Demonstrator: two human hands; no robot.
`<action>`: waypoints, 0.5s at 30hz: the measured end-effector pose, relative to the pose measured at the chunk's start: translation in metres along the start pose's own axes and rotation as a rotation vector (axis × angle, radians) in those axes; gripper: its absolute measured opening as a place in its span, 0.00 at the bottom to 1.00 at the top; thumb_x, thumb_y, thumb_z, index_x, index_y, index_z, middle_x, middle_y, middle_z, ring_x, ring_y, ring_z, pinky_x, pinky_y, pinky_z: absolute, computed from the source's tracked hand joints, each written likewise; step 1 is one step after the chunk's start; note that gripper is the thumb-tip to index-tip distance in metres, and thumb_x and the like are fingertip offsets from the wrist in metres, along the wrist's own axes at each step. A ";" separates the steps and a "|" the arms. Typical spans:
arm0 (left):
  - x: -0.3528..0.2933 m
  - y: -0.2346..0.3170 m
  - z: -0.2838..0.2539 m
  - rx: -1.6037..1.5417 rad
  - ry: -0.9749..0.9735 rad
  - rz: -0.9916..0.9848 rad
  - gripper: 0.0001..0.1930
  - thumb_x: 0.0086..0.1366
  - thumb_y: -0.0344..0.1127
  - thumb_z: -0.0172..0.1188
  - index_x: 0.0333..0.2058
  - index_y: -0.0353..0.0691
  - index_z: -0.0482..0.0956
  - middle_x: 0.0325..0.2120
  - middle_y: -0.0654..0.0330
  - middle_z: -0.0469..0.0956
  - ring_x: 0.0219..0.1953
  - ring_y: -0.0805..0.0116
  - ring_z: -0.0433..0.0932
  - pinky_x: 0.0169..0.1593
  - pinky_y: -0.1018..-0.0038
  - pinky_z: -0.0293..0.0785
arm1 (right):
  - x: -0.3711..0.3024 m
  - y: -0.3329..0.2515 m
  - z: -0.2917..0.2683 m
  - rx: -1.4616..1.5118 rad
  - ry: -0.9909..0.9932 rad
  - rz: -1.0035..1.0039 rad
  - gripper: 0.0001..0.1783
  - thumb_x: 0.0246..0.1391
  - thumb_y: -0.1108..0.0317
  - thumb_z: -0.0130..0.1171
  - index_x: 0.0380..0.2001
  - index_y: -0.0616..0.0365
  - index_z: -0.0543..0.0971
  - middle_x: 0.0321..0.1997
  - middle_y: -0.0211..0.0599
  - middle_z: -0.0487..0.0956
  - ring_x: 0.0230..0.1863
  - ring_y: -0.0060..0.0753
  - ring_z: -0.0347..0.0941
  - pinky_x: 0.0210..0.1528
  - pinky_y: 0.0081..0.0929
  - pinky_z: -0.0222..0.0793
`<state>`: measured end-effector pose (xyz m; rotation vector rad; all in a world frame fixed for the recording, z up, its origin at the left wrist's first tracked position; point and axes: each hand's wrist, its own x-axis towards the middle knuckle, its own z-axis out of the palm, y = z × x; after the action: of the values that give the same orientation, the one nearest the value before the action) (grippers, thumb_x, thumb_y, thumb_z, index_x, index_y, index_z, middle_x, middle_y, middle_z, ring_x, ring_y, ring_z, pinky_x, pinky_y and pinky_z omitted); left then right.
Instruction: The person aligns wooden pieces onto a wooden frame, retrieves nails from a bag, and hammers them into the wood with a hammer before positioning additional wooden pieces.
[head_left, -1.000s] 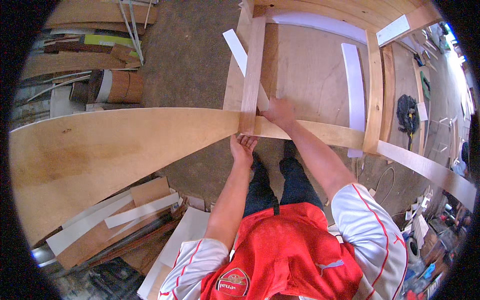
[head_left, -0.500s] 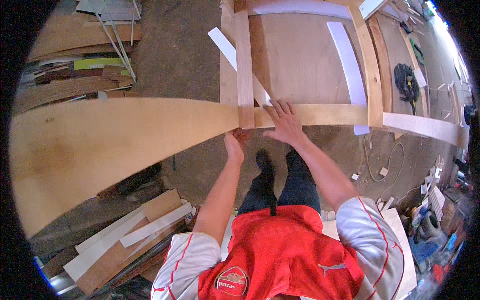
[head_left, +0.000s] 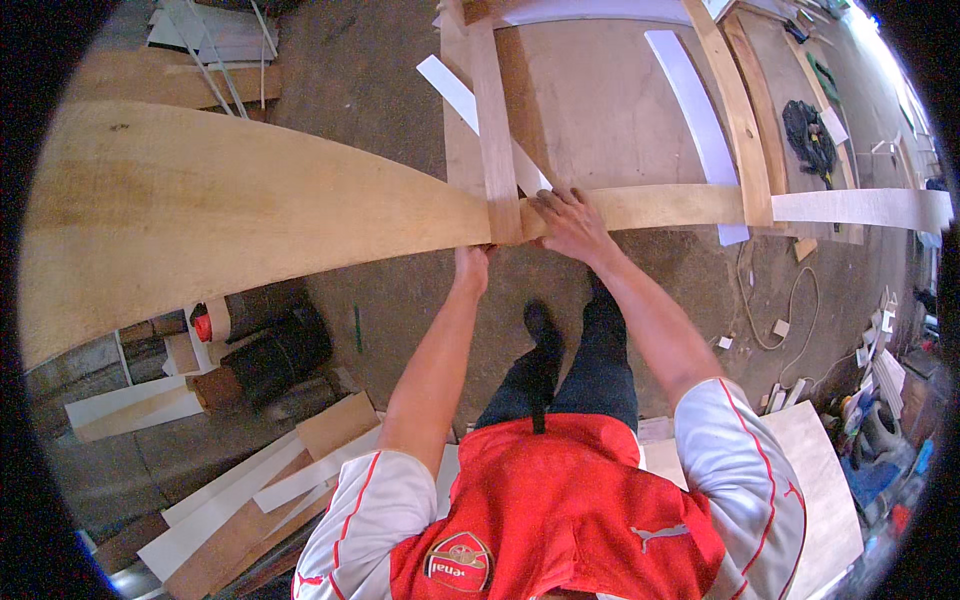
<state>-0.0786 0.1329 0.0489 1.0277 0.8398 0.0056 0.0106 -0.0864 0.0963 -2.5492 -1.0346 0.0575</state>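
A long pale wooden board [head_left: 280,195] runs across in front of me, its near-left part looming large. It meets a narrow wooden crosspiece [head_left: 494,130] of a frame. At that joint, my left hand [head_left: 473,270] grips the board's near edge from below, its fingertips partly hidden under the wood. My right hand [head_left: 575,228], just right of the crosspiece, curls its fingers over the board's top. A white strip [head_left: 449,92] slants beneath the crosspiece and comes out beside my right fingers.
A second white strip [head_left: 692,115] lies across the frame, near another wooden crosspiece [head_left: 735,100]. A coiled black cable [head_left: 808,138] rests at the far right. Offcuts [head_left: 235,510] and dark rolls [head_left: 275,340] lie at lower left. A thin cord [head_left: 790,310] loops on the floor.
The board's left part has swung away from me, uncovering the dark rolls. My right fingers, spread flat before, are now bent over the board. My left hand has moved slightly farther away.
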 end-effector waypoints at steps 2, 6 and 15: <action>-0.004 0.001 0.008 0.040 -0.037 0.024 0.25 0.76 0.55 0.46 0.63 0.47 0.67 0.57 0.61 0.73 0.55 0.61 0.74 0.54 0.59 0.74 | 0.000 0.011 0.007 -0.010 0.024 0.005 0.41 0.41 0.47 0.73 0.60 0.52 0.78 0.62 0.36 0.78 0.67 0.42 0.68 0.71 0.48 0.61; 0.003 -0.002 0.000 -0.002 -0.038 -0.024 0.27 0.76 0.57 0.46 0.64 0.47 0.67 0.59 0.61 0.73 0.57 0.60 0.73 0.56 0.58 0.73 | 0.006 0.018 0.015 0.032 0.053 0.009 0.43 0.39 0.46 0.74 0.59 0.52 0.78 0.61 0.34 0.78 0.67 0.40 0.69 0.70 0.46 0.62; 0.002 -0.011 0.003 0.011 -0.121 0.004 0.27 0.76 0.56 0.46 0.64 0.46 0.66 0.59 0.57 0.73 0.58 0.58 0.75 0.58 0.56 0.76 | 0.004 0.023 0.019 0.044 0.117 -0.006 0.40 0.39 0.48 0.72 0.59 0.48 0.78 0.59 0.30 0.79 0.65 0.41 0.70 0.64 0.48 0.66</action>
<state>-0.0794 0.1257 0.0399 1.0299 0.7285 -0.0569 0.0257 -0.0921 0.0707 -2.4782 -0.9850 -0.0690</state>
